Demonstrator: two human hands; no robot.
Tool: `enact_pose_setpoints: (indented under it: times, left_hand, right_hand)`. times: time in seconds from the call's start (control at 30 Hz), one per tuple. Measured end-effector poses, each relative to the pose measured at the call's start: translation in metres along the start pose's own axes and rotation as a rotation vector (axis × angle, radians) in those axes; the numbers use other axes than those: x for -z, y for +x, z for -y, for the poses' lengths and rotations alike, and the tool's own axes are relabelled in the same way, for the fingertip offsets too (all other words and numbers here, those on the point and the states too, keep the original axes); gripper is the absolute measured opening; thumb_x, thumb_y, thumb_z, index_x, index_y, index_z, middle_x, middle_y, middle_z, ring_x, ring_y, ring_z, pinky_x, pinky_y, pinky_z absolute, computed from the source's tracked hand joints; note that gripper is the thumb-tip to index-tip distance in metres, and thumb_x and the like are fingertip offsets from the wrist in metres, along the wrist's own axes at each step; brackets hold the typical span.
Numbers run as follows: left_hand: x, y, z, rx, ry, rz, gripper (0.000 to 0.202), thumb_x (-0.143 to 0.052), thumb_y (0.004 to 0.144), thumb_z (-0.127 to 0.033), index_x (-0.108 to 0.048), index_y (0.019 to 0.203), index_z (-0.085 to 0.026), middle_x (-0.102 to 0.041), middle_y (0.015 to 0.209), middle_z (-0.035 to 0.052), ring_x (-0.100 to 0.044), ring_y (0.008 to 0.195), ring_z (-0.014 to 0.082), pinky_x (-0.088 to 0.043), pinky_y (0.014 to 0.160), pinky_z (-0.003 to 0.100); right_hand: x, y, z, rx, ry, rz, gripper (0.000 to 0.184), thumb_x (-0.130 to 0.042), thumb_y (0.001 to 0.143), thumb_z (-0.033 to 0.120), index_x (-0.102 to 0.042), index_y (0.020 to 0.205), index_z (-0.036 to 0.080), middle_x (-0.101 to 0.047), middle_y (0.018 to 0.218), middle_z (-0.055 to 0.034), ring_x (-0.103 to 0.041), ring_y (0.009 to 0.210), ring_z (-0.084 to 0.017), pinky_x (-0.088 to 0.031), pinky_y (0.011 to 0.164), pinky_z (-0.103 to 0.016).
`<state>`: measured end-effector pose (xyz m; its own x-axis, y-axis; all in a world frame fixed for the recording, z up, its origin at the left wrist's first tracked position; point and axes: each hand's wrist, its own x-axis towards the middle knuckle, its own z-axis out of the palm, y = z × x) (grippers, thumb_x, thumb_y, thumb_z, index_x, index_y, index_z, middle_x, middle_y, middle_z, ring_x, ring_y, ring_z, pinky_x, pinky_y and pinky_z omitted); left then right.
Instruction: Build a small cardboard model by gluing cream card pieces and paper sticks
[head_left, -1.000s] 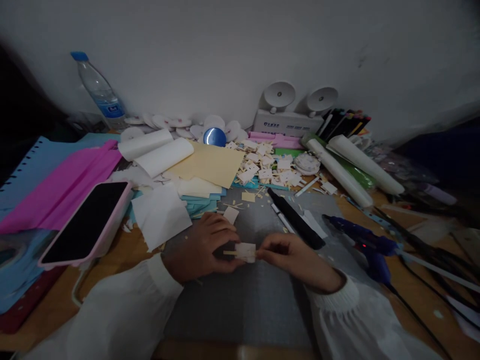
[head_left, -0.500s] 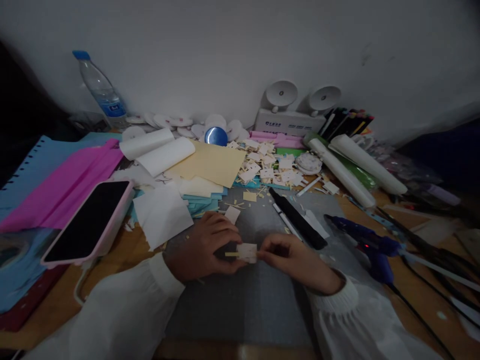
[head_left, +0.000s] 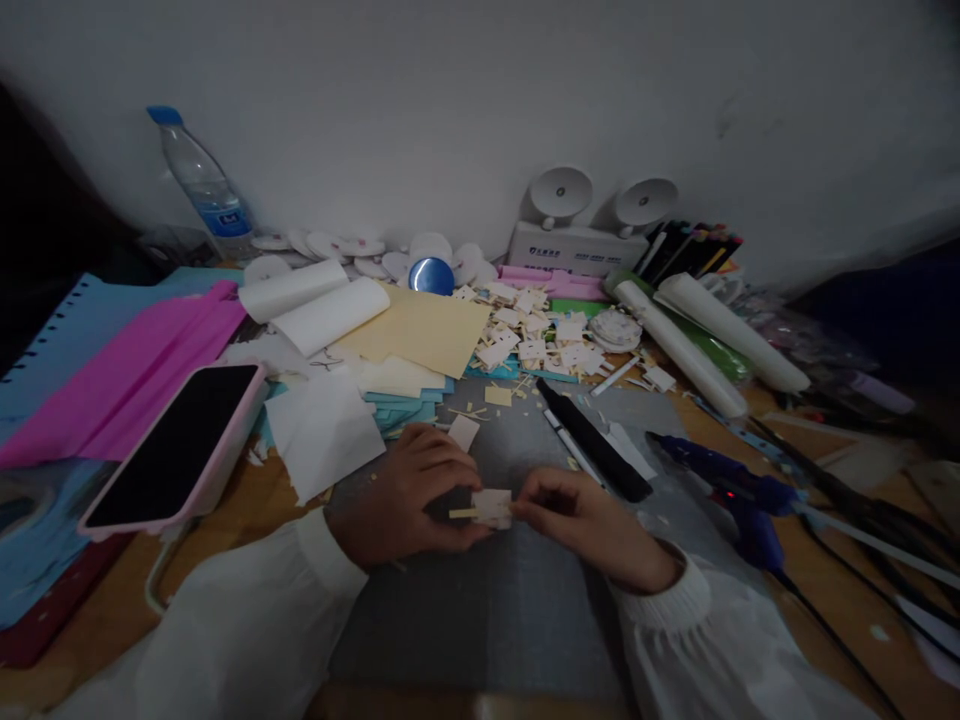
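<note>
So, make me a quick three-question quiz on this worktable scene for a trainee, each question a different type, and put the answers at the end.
1. Multiple choice: which thing is between the person's left grip and right grip?
A) a small white card-like square with a pale yellow strip
B) a black-screened phone
C) a rolled white paper sheet

2. True or false: the blue plastic glue gun shows a red light.

3. Fill in the missing colour: the clear plastic bottle at the back has a ____ cap.

Key: 1. A; 2. true; 3. blue.
</note>
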<state>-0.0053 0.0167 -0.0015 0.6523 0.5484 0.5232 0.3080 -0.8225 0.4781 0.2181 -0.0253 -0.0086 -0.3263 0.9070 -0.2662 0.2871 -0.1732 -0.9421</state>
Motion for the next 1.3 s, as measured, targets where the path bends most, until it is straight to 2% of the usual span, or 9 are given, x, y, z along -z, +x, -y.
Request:
enact_pose_setpoints:
  times: [0.2, 0.37, 0.6, 0.77, 0.9, 0.97, 1.07, 1.17, 1.3]
  left_hand:
    - [0.001, 0.002, -0.001, 0.029, -0.014, -0.024, 0.024, -0.074, 0.075, -0.037, -0.062, 0.086, -0.019, -0.069, 0.086, 0.002, -0.062, 0.084, 0.0185, -0.039, 0.083, 0.036]
    - [0.003, 0.001, -0.001, 0.053, -0.028, -0.038, 0.026, -0.077, 0.073, -0.038, -0.064, 0.087, -0.02, -0.069, 0.086, 0.0026, -0.061, 0.085, 0.0202, -0.04, 0.083, 0.036]
    - [0.005, 0.003, -0.002, 0.065, -0.09, -0.038, 0.025, -0.074, 0.074, -0.04, -0.064, 0.087, -0.02, -0.069, 0.085, 0.0031, -0.061, 0.085, 0.0199, -0.042, 0.081, 0.035]
    - [0.005, 0.002, -0.002, 0.054, -0.096, -0.019, 0.025, -0.074, 0.076, -0.04, -0.065, 0.089, -0.02, -0.07, 0.087, 0.0031, -0.062, 0.087, 0.0195, -0.041, 0.084, 0.035]
    - [0.007, 0.003, -0.002, 0.082, -0.09, 0.018, 0.026, -0.071, 0.078, -0.042, -0.065, 0.089, -0.02, -0.07, 0.088, 0.0035, -0.061, 0.089, 0.0201, -0.042, 0.083, 0.035]
    - [0.007, 0.003, -0.002, 0.08, -0.091, 0.04, 0.026, -0.071, 0.079, -0.043, -0.065, 0.09, -0.02, -0.069, 0.088, 0.0036, -0.062, 0.088, 0.02, -0.042, 0.083, 0.035]
    - [0.005, 0.002, -0.002, 0.034, -0.105, 0.012, 0.027, -0.074, 0.077, -0.041, -0.064, 0.089, -0.019, -0.069, 0.086, 0.0039, -0.062, 0.086, 0.0196, -0.043, 0.083, 0.035]
    - [0.003, 0.001, -0.001, -0.006, -0.103, 0.001, 0.027, -0.075, 0.075, -0.039, -0.064, 0.09, -0.019, -0.07, 0.087, 0.0038, -0.062, 0.086, 0.0191, -0.044, 0.083, 0.034]
    - [0.003, 0.0, -0.001, -0.027, -0.096, 0.052, 0.028, -0.074, 0.077, -0.04, -0.065, 0.092, -0.019, -0.071, 0.089, 0.0053, -0.061, 0.088, 0.0198, -0.045, 0.083, 0.034]
  right_hand:
    - [-0.001, 0.0, 0.008, 0.004, 0.025, -0.026, 0.034, -0.066, 0.077, 0.048, -0.056, 0.066, 0.017, -0.045, 0.06, 0.0037, -0.038, 0.056, -0.01, -0.029, 0.051, -0.025]
    - [-0.001, -0.002, 0.014, -0.029, 0.27, -0.103, 0.028, -0.061, 0.082, 0.045, -0.06, 0.075, 0.017, -0.049, 0.064, 0.0032, -0.042, 0.056, -0.01, -0.032, 0.053, -0.024]
    - [-0.003, -0.004, 0.008, -0.035, 0.509, 0.009, 0.027, -0.061, 0.083, 0.042, -0.066, 0.086, 0.015, -0.055, 0.067, 0.0003, -0.049, 0.058, -0.011, -0.035, 0.054, -0.025]
    - [-0.002, -0.005, 0.008, 0.07, 0.557, 0.001, 0.028, -0.06, 0.086, 0.037, -0.067, 0.106, 0.019, -0.062, 0.088, -0.0042, -0.055, 0.074, -0.014, -0.041, 0.062, -0.026]
    - [-0.003, -0.005, 0.011, 0.065, 0.545, 0.063, 0.027, -0.061, 0.085, 0.039, -0.07, 0.098, 0.017, -0.063, 0.08, -0.004, -0.055, 0.071, -0.015, -0.043, 0.064, -0.028]
    - [-0.004, -0.005, 0.011, 0.054, 0.509, 0.025, 0.024, -0.062, 0.085, 0.038, -0.069, 0.094, 0.017, -0.061, 0.075, -0.0021, -0.054, 0.068, -0.014, -0.041, 0.062, -0.027]
    - [-0.005, -0.004, 0.009, 0.053, 0.473, -0.03, 0.02, -0.068, 0.082, 0.035, -0.066, 0.092, 0.018, -0.061, 0.077, -0.0003, -0.053, 0.069, -0.012, -0.04, 0.063, -0.025]
    - [-0.006, -0.002, 0.006, 0.038, 0.467, -0.01, 0.022, -0.072, 0.077, 0.034, -0.064, 0.09, 0.018, -0.061, 0.078, 0.0006, -0.053, 0.07, -0.011, -0.038, 0.063, -0.024]
    - [-0.006, -0.002, 0.004, -0.005, 0.425, 0.018, 0.027, -0.075, 0.074, 0.037, -0.061, 0.088, 0.018, -0.058, 0.074, 0.0023, -0.05, 0.064, -0.01, -0.036, 0.058, -0.023]
